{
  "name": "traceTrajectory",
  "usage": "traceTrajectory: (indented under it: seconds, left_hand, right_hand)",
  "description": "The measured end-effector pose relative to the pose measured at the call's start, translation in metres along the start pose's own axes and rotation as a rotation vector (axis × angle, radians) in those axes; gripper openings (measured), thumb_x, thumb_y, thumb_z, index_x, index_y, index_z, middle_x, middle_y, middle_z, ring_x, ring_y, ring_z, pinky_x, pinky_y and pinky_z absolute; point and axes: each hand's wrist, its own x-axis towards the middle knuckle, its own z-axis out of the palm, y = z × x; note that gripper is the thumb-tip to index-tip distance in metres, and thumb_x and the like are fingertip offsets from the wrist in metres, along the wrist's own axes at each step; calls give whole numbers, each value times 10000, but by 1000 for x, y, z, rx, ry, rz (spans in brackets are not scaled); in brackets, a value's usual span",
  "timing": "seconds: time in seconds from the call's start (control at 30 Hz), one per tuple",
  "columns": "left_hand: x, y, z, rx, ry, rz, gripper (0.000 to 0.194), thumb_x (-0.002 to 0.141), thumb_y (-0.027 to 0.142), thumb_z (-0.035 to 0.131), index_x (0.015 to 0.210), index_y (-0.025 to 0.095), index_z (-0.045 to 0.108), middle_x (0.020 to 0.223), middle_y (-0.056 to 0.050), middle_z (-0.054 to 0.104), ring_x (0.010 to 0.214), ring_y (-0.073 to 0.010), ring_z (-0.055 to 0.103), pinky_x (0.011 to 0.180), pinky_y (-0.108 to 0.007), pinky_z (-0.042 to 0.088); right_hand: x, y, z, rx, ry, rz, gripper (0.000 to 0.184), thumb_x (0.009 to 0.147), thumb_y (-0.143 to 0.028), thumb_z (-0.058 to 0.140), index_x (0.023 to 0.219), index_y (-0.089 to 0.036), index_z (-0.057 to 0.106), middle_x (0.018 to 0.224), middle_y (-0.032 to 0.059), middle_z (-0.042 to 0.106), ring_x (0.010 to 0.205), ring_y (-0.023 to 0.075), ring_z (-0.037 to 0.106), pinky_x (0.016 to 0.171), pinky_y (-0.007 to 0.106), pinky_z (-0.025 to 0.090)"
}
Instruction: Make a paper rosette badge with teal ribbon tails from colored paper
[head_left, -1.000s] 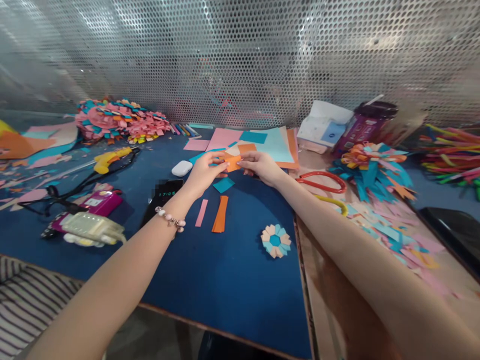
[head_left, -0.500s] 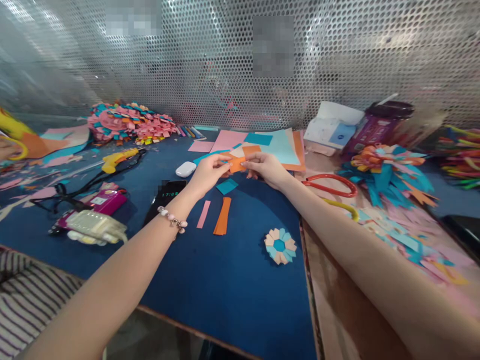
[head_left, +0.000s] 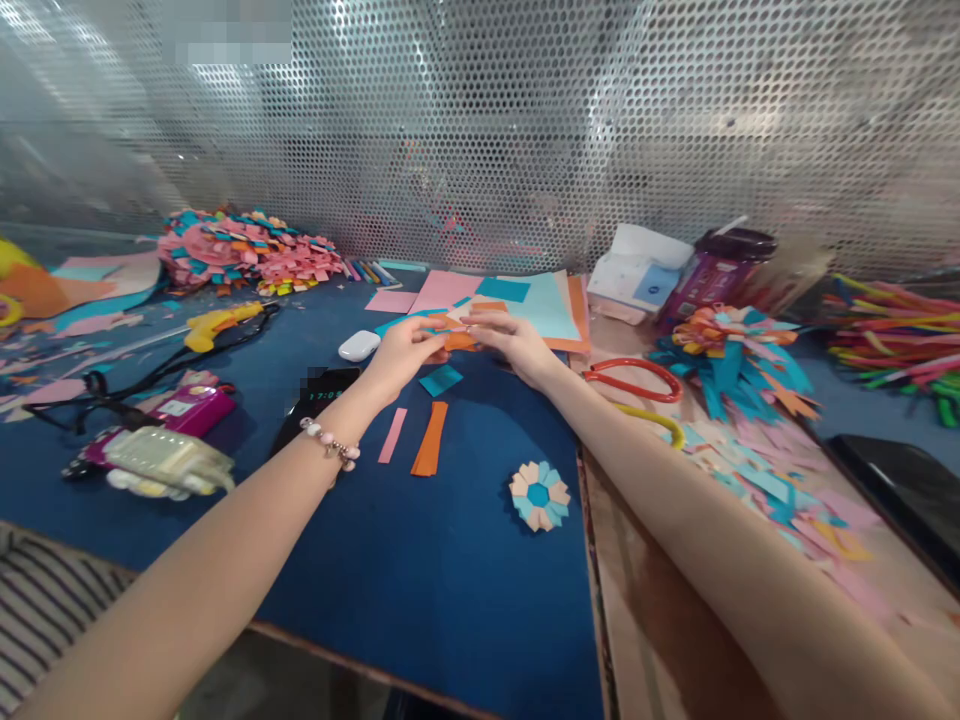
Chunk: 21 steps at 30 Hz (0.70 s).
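Out in front, above the blue tabletop, both hands meet over a small orange paper piece (head_left: 460, 342). My left hand (head_left: 409, 352) pinches its left side. My right hand (head_left: 517, 345) has its fingers stretched across the top of it, covering much of the paper; its thumb is hidden. Just below them lies a blue paper square (head_left: 441, 379). Closer to me are a pink strip (head_left: 393, 436) and a small fan of orange strips (head_left: 430, 440). A round peach-and-blue paper flower (head_left: 538, 495) rests near the table's right edge.
Coloured sheets (head_left: 551, 315) lie behind the hands. To the left are a white case (head_left: 358, 346), a phone (head_left: 319, 390), a yellow glue gun (head_left: 221, 325) and a paper-strip heap (head_left: 247, 250). Red-handled scissors (head_left: 634, 397) and paper scraps (head_left: 765, 485) lie right.
My view has swung slightly right, so things sit farther left. The orange paper, facing me flat before, is now mostly hidden as my right fingers have moved over it.
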Motion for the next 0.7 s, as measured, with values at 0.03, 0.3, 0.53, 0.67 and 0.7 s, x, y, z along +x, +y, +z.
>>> traceTrajectory:
  seconds: [0.03, 0.3, 0.53, 0.67, 0.7]
  left_hand:
    - [0, 0, 0, -39, 11, -22, 233, 767, 210, 652, 984, 133, 623, 802, -59, 661, 656, -134, 649, 730, -321, 555]
    - [4, -2, -5, -295, -14, -119, 169, 715, 166, 695, 875, 131, 653, 730, -33, 637, 672, -105, 620, 765, -312, 544]
    - [3, -2, -6, -181, 27, -102, 170, 751, 295, 666, 840, 151, 645, 579, 23, 511, 474, -50, 468, 453, -171, 415]
    - [4, 0, -7, 0, 147, -2, 305, 751, 449, 638, 847, 161, 671, 595, 10, 515, 498, -68, 463, 387, -164, 302]
    - [4, 1, -7, 56, 150, 43, 316, 745, 450, 643, 886, 169, 676, 674, -15, 581, 575, -90, 526, 426, -172, 350]
  right_hand:
    - [-1, -2, 0, -20, -16, -19, 351, 732, -369, 694, 1057, -238, 684, 1250, 38, 573, 1095, 202, 560, 911, 313, 469]
    - [-3, -5, 8, -307, -141, -202, 391, 779, -313, 653, 1162, -243, 626, 1292, 78, 511, 1155, 210, 514, 844, 310, 502]
    - [-4, -5, 10, -366, -87, -141, 338, 862, -381, 529, 1068, -166, 690, 908, 64, 709, 766, 179, 629, 715, 304, 489]
    - [-3, -6, 7, -368, -60, -107, 347, 833, -406, 562, 1014, -152, 714, 809, 49, 710, 669, 157, 609, 647, 272, 461]
    - [-3, -6, 7, -361, -58, -100, 349, 827, -411, 569, 1002, -149, 717, 804, 48, 710, 652, 150, 604, 635, 267, 456]
